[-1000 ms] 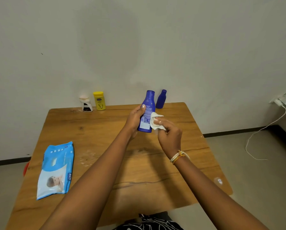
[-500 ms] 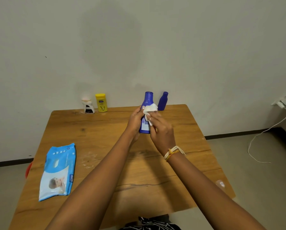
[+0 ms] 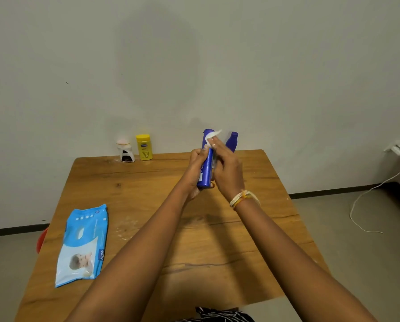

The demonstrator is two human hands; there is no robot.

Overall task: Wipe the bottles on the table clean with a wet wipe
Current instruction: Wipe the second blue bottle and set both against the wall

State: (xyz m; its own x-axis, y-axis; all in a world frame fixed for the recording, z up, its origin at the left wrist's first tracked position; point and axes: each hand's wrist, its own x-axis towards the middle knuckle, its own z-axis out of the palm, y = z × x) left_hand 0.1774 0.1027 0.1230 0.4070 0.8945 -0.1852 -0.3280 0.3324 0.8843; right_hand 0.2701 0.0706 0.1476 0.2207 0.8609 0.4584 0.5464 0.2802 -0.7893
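My left hand grips a tall blue lotion bottle upright above the far middle of the wooden table. My right hand presses a white wet wipe against the bottle's neck and cap, with a corner of the wipe sticking up past the cap. A smaller blue bottle stands behind my right hand at the back edge. A yellow bottle and a small white jar with a pale cap stand at the back left.
A light blue pack of wet wipes lies flat near the table's left edge. Something red shows just beyond that edge. The table's far edge meets the wall. A white cable trails across the floor on the right.
My right hand has slid the wipe from the bottle's right side up to its neck and cap. The bottle has turned in my left hand, so its label now faces away.
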